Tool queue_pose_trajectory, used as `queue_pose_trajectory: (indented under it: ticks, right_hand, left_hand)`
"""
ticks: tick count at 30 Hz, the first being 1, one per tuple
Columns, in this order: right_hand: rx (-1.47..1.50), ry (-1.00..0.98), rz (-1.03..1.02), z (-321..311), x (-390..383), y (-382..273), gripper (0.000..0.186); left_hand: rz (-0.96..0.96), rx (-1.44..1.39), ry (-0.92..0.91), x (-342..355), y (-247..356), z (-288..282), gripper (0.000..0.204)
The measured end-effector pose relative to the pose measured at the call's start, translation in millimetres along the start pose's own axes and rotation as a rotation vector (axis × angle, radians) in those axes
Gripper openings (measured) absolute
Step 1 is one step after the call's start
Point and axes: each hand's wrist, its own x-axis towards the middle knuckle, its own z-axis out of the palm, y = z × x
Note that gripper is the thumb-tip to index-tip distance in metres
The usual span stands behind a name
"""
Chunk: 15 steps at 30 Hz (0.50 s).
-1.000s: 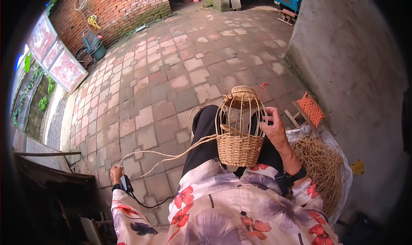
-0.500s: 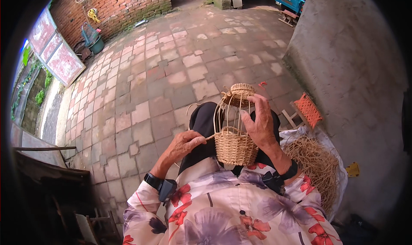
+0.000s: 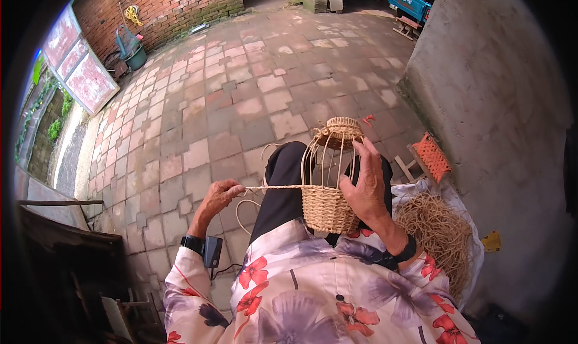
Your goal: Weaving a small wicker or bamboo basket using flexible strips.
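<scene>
A half-woven straw basket (image 3: 328,210) rests on my lap between my knees. Its lower wall is tightly woven, bare upright stakes rise above it, and a round woven piece (image 3: 343,127) sits at their far end. My left hand (image 3: 223,197) is closed on a twisted straw cord (image 3: 271,187), which runs taut to the basket's left side; the loose tail loops down beside my left knee. My right hand (image 3: 366,187) lies along the basket's right side, fingers stretched up by the stakes and thumb apart, steadying it.
A white sack (image 3: 475,241) full of loose straw cord (image 3: 436,235) is at my right, beside the grey wall (image 3: 494,79). A small stool with an orange woven seat (image 3: 431,155) stands ahead of it. Paving tiles (image 3: 198,133) spread ahead; dark wooden furniture (image 3: 66,247) is at left.
My left hand has moved out to the left, away from the basket, drawing the cord into a longer straight line. My right hand has stayed at the basket's right side.
</scene>
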Motion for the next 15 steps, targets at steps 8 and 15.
queue_pose_trajectory:
  ticks: [8, 15]
  right_hand:
    - [0.036, 0.016, 0.003, -1.2, 18.3, 9.7, 0.062]
    - [0.197, -0.062, 0.109, 1.8, 16.9, 12.2, 0.055]
  left_hand:
    - [0.112, 0.075, 0.09, 36.8, 8.9, -2.8, 0.038]
    - [0.429, 0.223, 0.346, 27.9, -29.4, 34.7, 0.032]
